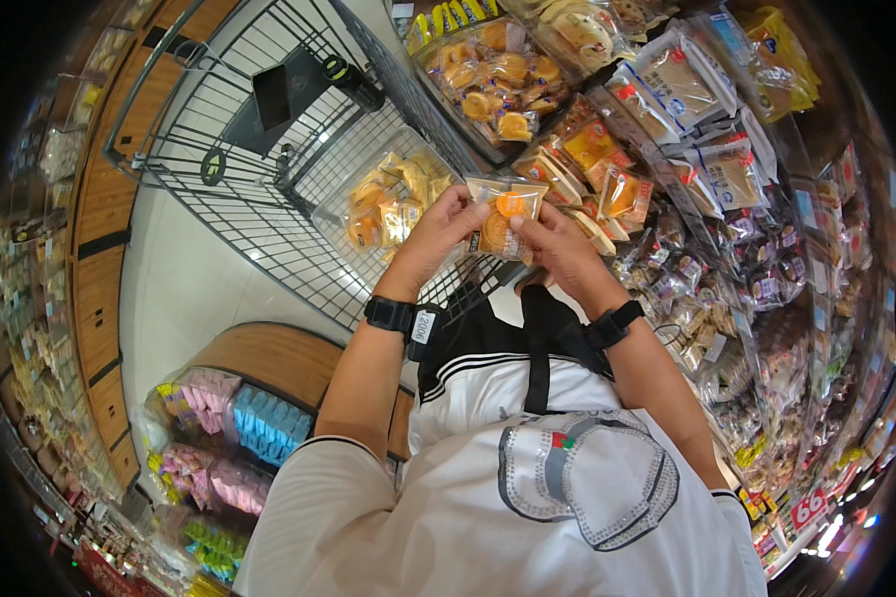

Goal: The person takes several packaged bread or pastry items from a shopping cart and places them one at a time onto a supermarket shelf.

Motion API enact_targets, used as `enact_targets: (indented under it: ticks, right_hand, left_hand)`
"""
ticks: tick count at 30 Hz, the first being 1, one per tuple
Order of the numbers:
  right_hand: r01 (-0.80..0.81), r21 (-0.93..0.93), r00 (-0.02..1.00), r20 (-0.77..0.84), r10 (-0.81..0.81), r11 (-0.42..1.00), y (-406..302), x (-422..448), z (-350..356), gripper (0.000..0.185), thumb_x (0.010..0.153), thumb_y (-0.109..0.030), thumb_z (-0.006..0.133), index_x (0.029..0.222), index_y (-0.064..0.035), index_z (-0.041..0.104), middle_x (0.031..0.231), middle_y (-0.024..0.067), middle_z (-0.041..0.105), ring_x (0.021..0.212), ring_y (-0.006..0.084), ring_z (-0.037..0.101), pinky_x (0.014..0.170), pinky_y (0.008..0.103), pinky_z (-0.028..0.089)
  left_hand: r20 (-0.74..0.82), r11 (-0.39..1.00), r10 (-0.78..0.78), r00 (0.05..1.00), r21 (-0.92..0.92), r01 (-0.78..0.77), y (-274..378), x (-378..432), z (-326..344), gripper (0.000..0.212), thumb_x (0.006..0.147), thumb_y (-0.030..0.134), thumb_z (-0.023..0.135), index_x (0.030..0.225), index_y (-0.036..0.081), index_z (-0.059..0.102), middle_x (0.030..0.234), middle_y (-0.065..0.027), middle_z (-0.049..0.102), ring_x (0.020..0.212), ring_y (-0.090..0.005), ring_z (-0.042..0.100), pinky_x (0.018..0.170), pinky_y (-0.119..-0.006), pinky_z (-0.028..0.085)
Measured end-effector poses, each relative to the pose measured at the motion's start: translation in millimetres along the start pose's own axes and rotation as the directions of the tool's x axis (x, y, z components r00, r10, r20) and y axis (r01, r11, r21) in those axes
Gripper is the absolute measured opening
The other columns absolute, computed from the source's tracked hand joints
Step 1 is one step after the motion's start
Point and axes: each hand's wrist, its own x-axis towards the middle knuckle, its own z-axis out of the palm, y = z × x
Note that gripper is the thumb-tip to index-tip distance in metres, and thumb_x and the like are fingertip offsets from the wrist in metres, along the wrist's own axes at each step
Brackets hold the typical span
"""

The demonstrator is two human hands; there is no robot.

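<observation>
A clear plastic packet holding a round, golden pastry point(502, 224) is stretched between my two hands, above the near edge of a wire shopping cart point(269, 246). My left hand point(448, 224) pinches its left side, thumb on top. At its right side, the thumb of my right hand point(556, 237) presses on the film. Just left of my hands, inside the cart, a clear plastic bag point(369, 175) contains several yellow-wrapped pastries point(399, 218). A phone point(272, 97) and a dark bottle point(352, 82) are at the cart's far end.
Bins of packaged pastries point(504, 74), bagged sliced bread point(687, 82) and small wrapped snacks point(672, 276) line the right side. A rounded wooden display stand point(269, 354) with pink and blue packets point(271, 425) stands at lower left. Wooden-fronted shelving point(104, 186) runs along the far left.
</observation>
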Motion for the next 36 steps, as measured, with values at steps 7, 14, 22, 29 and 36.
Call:
enact_targets:
  ticks: [7,14,22,29,36]
  right_hand:
    - [0.041,-0.106,0.994,-0.096,-0.051,0.994,9,3,-15,0.043,0.094,-0.020,0.070,0.130,-0.0016,0.056,0.118,0.0047,0.066,0.104,0.0130,0.064,0.091,0.0293,0.052]
    - [-0.064,-0.021,0.992,-0.113,0.061,0.998,0,-2,-15,0.035,0.098,-0.028,0.063,0.126,-0.0074,0.060,0.110,0.0025,0.068,0.096,0.0123,0.065,0.083,0.0310,0.052]
    - [-0.061,0.077,0.991,-0.118,0.070,0.995,-4,-9,-17,0.034,0.099,-0.030,0.063,0.125,-0.0079,0.060,0.112,0.0035,0.068,0.097,0.0150,0.067,0.085,0.0331,0.054]
    - [-0.092,0.073,0.985,-0.141,0.102,0.993,2,-8,-31,0.034,0.099,-0.031,0.064,0.123,-0.0091,0.060,0.110,0.0022,0.068,0.095,0.0141,0.066,0.080,0.0316,0.053]
    - [-0.086,0.052,0.983,-0.159,0.093,0.995,-1,-10,-26,0.032,0.100,-0.033,0.061,0.121,-0.0089,0.058,0.115,0.0038,0.067,0.100,0.0176,0.067,0.089,0.0385,0.054]
  left_hand:
    - [0.022,0.986,-0.167,0.986,-0.009,0.167,-31,17,-36,0.038,0.103,0.038,0.058,0.120,0.004,0.061,0.103,-0.0039,0.065,0.097,-0.0144,0.063,0.085,-0.028,0.053]
    - [-0.435,0.526,0.136,0.890,0.793,0.307,-132,49,-173,0.050,0.090,0.030,0.066,0.131,0.003,0.057,0.126,-0.0218,0.063,0.119,-0.0383,0.058,0.103,-0.042,0.044]
    - [-0.371,0.066,-0.017,0.928,0.926,0.372,-139,76,-179,0.054,0.090,0.021,0.059,0.141,0.006,0.051,0.140,-0.0194,0.053,0.133,-0.0378,0.047,0.109,-0.046,0.042]
    - [-0.417,-0.233,-0.134,0.899,0.895,0.380,-137,76,-166,0.048,0.093,0.021,0.056,0.141,0.010,0.052,0.139,-0.0163,0.053,0.133,-0.0355,0.048,0.107,-0.052,0.042]
    - [-0.413,-0.334,-0.156,0.898,0.877,0.345,-128,60,-167,0.034,0.095,0.024,0.057,0.126,0.013,0.064,0.138,-0.0138,0.053,0.131,-0.0344,0.050,0.102,-0.055,0.043]
